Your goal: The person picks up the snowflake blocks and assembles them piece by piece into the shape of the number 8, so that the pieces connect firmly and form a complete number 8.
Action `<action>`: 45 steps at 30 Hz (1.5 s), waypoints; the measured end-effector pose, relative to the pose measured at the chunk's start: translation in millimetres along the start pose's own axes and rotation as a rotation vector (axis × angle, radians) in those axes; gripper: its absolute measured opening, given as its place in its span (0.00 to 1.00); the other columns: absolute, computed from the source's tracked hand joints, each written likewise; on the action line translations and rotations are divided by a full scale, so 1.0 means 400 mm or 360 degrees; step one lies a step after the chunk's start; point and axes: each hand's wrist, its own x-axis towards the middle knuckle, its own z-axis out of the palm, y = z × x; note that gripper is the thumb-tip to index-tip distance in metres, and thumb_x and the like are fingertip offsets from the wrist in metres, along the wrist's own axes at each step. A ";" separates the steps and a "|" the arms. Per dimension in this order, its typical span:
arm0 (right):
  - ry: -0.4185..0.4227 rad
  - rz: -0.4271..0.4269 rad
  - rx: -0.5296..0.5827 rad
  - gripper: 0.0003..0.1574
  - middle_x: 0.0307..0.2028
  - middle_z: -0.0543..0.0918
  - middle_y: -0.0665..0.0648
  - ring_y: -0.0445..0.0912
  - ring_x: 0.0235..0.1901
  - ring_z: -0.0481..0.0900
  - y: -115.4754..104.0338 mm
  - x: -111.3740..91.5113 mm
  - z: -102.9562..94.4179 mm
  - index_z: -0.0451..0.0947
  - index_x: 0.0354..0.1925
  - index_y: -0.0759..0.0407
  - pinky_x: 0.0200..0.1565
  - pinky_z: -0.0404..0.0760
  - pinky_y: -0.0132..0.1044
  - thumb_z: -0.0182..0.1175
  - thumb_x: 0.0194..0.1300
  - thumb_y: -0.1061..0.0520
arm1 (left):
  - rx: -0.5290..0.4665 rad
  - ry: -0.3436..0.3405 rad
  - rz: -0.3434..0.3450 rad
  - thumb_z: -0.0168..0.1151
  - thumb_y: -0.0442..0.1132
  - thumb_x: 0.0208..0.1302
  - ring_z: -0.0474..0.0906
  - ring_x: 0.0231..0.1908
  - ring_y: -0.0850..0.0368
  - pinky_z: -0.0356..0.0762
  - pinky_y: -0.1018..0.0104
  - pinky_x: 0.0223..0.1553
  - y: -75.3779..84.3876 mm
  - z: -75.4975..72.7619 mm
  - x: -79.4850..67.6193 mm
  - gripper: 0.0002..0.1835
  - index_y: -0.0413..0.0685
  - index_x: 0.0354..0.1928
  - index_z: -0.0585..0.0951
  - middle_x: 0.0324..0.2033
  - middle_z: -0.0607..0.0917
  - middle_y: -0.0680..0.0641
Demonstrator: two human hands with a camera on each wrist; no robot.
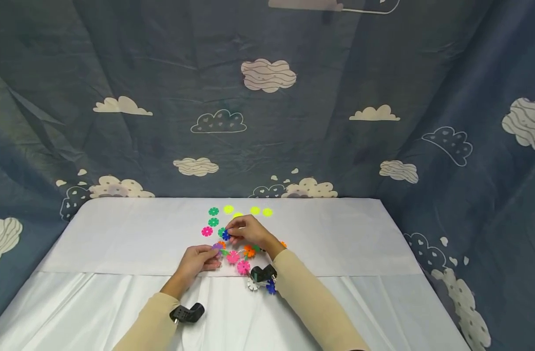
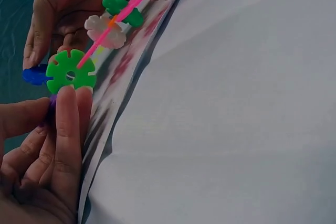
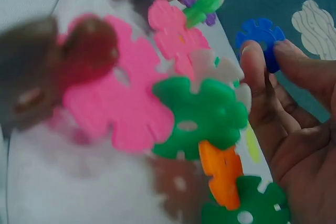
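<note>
My left hand pinches a purple notched plastic disc at one end of a chain of interlocking flower discs. Next to the purple one, a bright green disc lies against the left fingertips. Pink, orange, dark green and white discs follow along the chain, which runs under the right forearm. Between thumb and fingers, my right hand holds a blue disc just beyond the chain's purple end; in the right wrist view it stands apart from the chain.
Loose discs lie on the white table cover beyond the hands: green, yellow and pink. A dark cloud-patterned curtain hangs behind the table. Each wrist wears a black camera.
</note>
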 end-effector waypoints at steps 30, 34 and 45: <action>-0.0226 0.0036 -0.0162 0.11 0.32 0.77 0.56 0.42 0.29 0.74 -0.012 0.046 0.053 0.72 0.44 0.77 0.37 0.80 0.31 0.49 0.70 0.67 | 0.0030 -0.0010 -0.0047 0.52 0.28 0.70 0.83 0.25 0.58 0.85 0.68 0.32 -0.004 0.014 0.012 0.12 0.24 0.48 0.76 0.29 0.85 0.44; -0.0211 0.0004 -0.0205 0.11 0.36 0.83 0.61 0.41 0.30 0.77 -0.008 0.048 0.054 0.76 0.44 0.74 0.38 0.82 0.31 0.52 0.69 0.67 | 0.0009 -0.0020 -0.0040 0.52 0.28 0.69 0.83 0.25 0.58 0.85 0.68 0.31 -0.005 0.014 0.013 0.11 0.23 0.47 0.76 0.28 0.84 0.45; -0.0231 0.0053 -0.0221 0.14 0.41 0.85 0.59 0.41 0.35 0.81 -0.013 0.052 0.045 0.80 0.48 0.70 0.45 0.84 0.36 0.58 0.66 0.64 | 0.0004 -0.0018 -0.0023 0.52 0.28 0.69 0.83 0.25 0.59 0.84 0.69 0.31 -0.004 0.005 0.017 0.11 0.23 0.47 0.75 0.27 0.84 0.46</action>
